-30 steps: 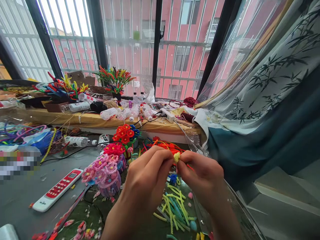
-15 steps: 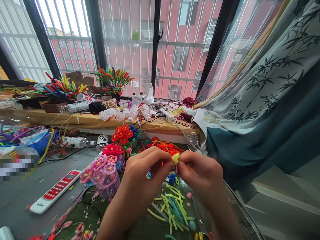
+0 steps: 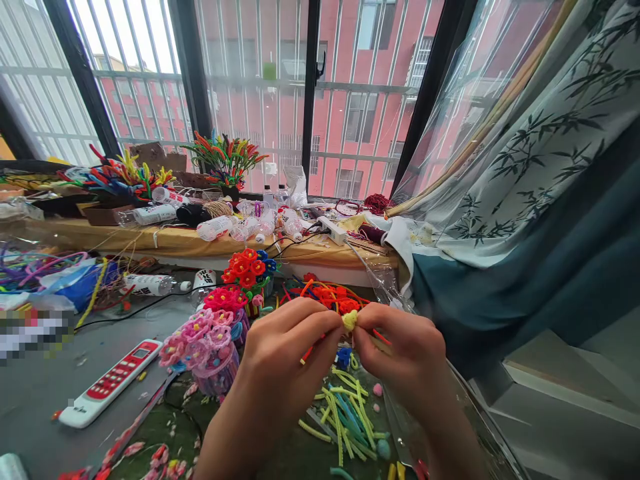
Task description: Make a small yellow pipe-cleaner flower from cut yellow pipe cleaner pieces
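Between the fingertips of both hands is a small, fuzzy yellow pipe cleaner piece [image 3: 349, 321], bent into a tight bundle. My left hand [image 3: 295, 347] pinches its left side, and my right hand [image 3: 400, 340] pinches its right side; both are closed. Below them lie cut yellow-green and teal pipe cleaner pieces [image 3: 345, 413] in a loose heap. A blue pipe cleaner piece [image 3: 343, 357] rests just under the fingers. Behind the hands spreads a pile of red-orange pipe cleaners [image 3: 327, 293]. My fingers partly hide the yellow piece.
Pink pipe cleaner flowers [image 3: 205, 340] stand in a container left of my hands, with red flowers [image 3: 245, 269] behind. A red-and-white remote-like device [image 3: 113, 383] lies at left. Plastic bottles [image 3: 215, 229] and a power strip [image 3: 332, 231] crowd the windowsill. Scissors [image 3: 400, 433] lie at right.
My left hand has shifted slightly and its finger gap has narrowed. The yellow piece has turned a little and still sits between both hands' fingertips.
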Tool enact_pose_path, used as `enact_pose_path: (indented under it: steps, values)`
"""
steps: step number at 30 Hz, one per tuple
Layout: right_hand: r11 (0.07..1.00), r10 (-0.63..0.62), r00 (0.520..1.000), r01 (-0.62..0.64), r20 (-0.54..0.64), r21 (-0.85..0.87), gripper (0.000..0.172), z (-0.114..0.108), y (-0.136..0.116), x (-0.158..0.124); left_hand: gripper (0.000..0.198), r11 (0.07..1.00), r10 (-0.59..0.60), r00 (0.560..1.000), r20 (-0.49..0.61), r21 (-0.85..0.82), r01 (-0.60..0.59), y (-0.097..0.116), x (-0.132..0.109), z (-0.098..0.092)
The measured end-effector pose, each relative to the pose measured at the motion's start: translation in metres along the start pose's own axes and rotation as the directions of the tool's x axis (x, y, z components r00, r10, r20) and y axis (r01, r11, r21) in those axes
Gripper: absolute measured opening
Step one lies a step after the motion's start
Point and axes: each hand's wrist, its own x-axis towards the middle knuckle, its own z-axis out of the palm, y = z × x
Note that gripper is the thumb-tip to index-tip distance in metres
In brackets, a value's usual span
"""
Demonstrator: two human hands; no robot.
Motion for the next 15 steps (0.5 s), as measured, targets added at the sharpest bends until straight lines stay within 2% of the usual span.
enact_pose_path:
  steps: [8, 15]
  values:
    - [0.989, -0.143, 0.985, 0.137, -0.098, -0.064, 0.02, 0.008, 0.0, 0.001, 0.013, 0.95, 0.113, 0.993, -0.031, 0.297, -0.099, 0.004, -0.005, 0.008]
    - [0.987, -0.123, 0.982, 0.106, -0.144, -0.118, 0.019, 0.018, -0.001, 0.0, 0.012, 0.785, 0.285, 0.956, -0.062, 0.588, -0.196, 0.003, -0.007, 0.019]
